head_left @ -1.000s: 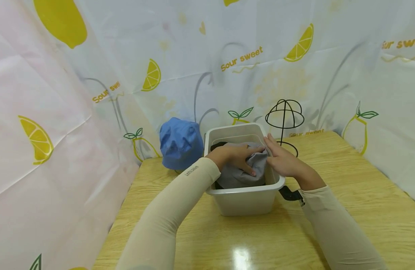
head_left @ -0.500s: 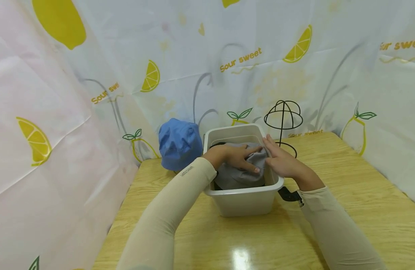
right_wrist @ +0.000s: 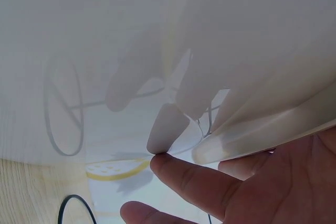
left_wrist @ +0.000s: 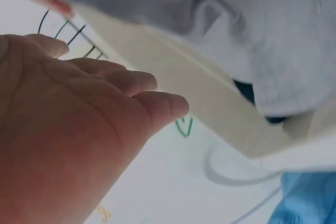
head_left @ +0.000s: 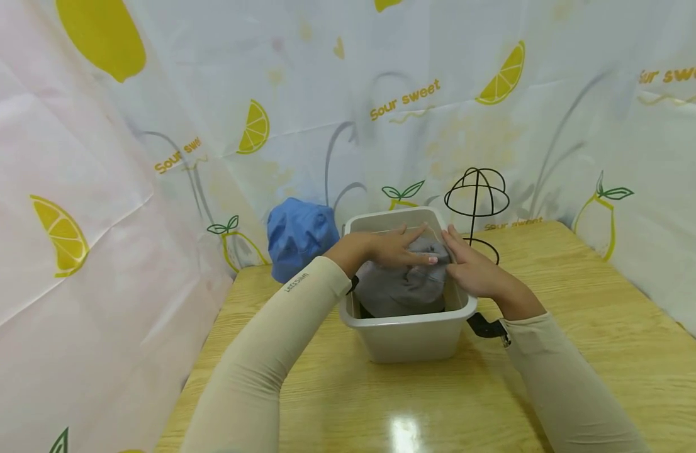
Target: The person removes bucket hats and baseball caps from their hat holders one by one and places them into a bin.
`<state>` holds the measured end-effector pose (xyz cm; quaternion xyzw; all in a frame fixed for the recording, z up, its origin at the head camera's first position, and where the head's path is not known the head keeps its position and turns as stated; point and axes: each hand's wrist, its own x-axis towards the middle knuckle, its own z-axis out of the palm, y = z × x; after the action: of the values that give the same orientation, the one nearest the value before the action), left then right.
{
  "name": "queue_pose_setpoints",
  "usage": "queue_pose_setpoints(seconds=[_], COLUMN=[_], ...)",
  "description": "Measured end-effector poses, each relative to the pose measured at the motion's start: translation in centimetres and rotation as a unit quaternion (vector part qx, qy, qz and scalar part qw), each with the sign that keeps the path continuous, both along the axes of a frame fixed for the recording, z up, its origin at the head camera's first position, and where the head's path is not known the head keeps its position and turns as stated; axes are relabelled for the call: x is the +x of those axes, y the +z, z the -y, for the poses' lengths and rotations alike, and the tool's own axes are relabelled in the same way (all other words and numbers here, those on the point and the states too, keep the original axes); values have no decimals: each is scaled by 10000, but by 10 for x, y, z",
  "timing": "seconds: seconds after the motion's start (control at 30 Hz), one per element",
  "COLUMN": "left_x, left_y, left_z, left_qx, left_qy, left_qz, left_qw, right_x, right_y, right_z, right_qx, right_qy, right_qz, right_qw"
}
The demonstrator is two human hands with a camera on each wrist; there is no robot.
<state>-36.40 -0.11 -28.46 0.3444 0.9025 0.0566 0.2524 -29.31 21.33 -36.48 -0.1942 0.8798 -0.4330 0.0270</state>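
Note:
A grey cloth hat [head_left: 401,292] lies crown up inside a white plastic bin [head_left: 414,341] on the table, with a dark edge showing under it. My left hand [head_left: 384,250] is over the back of the hat, its fingers spread. In the left wrist view, that hand [left_wrist: 79,119] is apart from the hat [left_wrist: 294,40], palm showing, holding nothing. My right hand [head_left: 477,272] rests at the bin's right rim with straight fingers. A fingertip of the right hand [right_wrist: 210,184] touches the bin's outer wall [right_wrist: 121,40] in the right wrist view.
To the left of the bin, a blue hat [head_left: 303,238] sits raised on a mostly hidden stand. A black wire hat stand [head_left: 474,224] stands bare behind my right hand. Lemon-printed cloth [head_left: 303,69] hangs behind and beside the wooden table [head_left: 580,302].
My left hand has lifted off the grey hat and shifted slightly back and left, uncovering more of the crown. The right hand stays at the bin's rim.

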Motion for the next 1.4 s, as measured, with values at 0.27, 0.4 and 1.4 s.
queue_pose_setpoints(seconds=[0.27, 0.4, 1.4], left_x=[-1, 0, -23], left_y=[24, 33, 54], left_z=[17, 24, 125], left_qx=[125, 54, -113], left_qy=[205, 332, 1870], left_qz=[-252, -361, -1157], left_qw=[9994, 9988, 9755], right_x=[-1, -2, 5], right_y=[2, 3, 3], right_z=[1, 1, 6], right_qx=[-32, -9, 45], right_qy=[-26, -49, -106], right_qz=[-66, -117, -129], right_qw=[10000, 9999, 9998])
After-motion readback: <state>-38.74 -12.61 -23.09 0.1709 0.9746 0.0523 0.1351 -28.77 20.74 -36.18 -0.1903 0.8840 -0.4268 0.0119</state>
